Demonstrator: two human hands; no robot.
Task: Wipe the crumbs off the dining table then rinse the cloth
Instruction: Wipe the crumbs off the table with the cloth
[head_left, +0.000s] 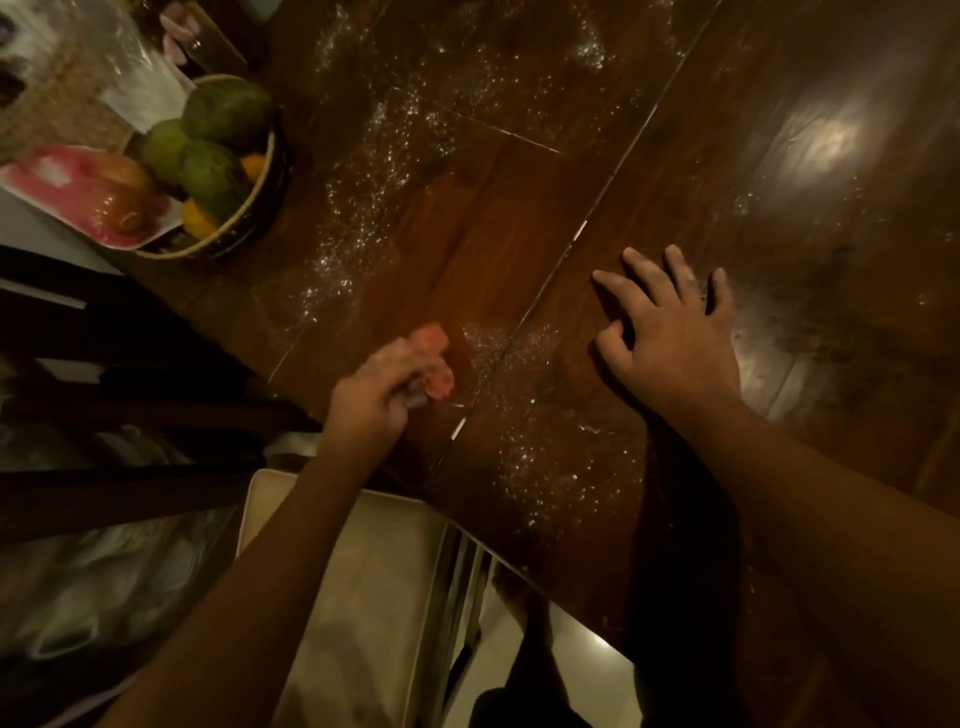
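Wiping hand: my left hand (382, 387) is curled tight round the pink cloth (435, 358), down on the counter (519, 208) close to its near edge. It looks a bit blurry.
Cloth and fingers: the cloth is bunched up inside my left fingers (400, 358). Most of it pokes out from them at 1 o'clock and touches the wood.
Other hand: my right hand (670, 338) lies flat on the counter at 3 o'clock from the cloth, well apart. Its fingers are straight and spread wide, and they hold nothing.
Crumbs: a white patch of crumbs (483, 338) sits just beside the cloth at 3 o'clock. More lie at 5 o'clock near the edge, and a long trail runs up toward 12 o'clock.
Edge danger: I think a push toward 6 o'clock could knock crumbs off onto the chair seat (363, 571) or the floor (587, 660).
Small cloth danger: the cloth is scrunched into a little ball, so I think it could miss crumbs and leave stripes.
Basket danger: the fruit basket (262, 208) stands at 10 o'clock, right by the trail. I think a big swipe could bump it or shove crumbs under it.
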